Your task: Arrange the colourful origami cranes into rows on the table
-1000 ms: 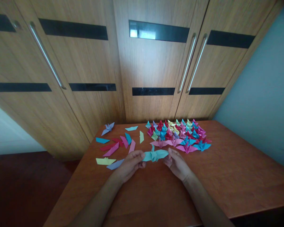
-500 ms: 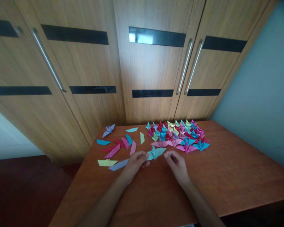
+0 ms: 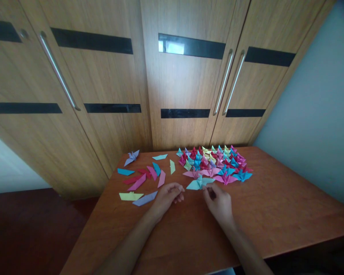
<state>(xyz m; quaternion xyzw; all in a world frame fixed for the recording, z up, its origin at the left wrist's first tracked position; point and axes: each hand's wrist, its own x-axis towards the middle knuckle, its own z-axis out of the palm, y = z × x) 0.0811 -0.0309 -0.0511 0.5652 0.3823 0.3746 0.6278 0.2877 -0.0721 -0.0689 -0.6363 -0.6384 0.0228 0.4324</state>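
A mint-green origami crane (image 3: 200, 183) with spread wings is pinched by my right hand (image 3: 218, 200), near its body and right wing. The crane's left wing points toward my left hand (image 3: 169, 197) but is apart from it. The fingers of my left hand are curled closed, and nothing shows in them. Just beyond the mint crane are a pink crane (image 3: 193, 174) and a magenta crane (image 3: 226, 178), at the front of a dense group of finished cranes (image 3: 212, 158) in many colours.
Flat folded paper pieces lie at the left of the wooden table (image 3: 172, 240), among them a lavender piece (image 3: 145, 198), a yellow piece (image 3: 131, 196) and a magenta piece (image 3: 137, 182). A lavender crane (image 3: 131, 157) sits at the back left. Wardrobe doors (image 3: 186, 84) stand behind.
The mint crane has moved right, out of my left hand and into my right hand's fingers. Both hands have shifted slightly right.
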